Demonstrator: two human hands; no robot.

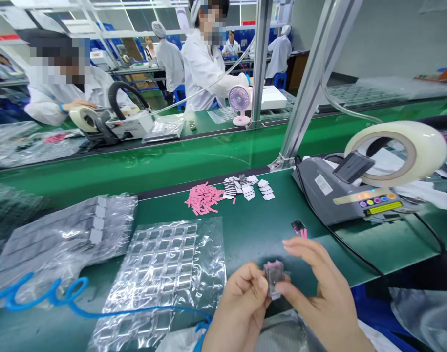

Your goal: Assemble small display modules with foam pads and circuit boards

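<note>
My left hand (247, 296) pinches a small flat rectangular piece (274, 277), greyish and see-through, with pink along its top end. My right hand (320, 288) is beside it, its thumb touching the lower right of the piece while the forefinger is stretched well apart. A small black piece with pink strips (299, 227) lies on the green bench (252, 239) beyond my right fingertips. Further back are a heap of pink strips (204, 198) and several small white-and-black cards (241, 187).
A clear plastic tray (160, 259) lies left of my hands, with bagged grey sheets (73, 234) beyond. A blue coiled cord (135, 311) crosses to my left wrist. At right stands a tape dispenser (340, 190) with its black cable. Co-workers (208, 63) sit and stand across the divider (194, 164).
</note>
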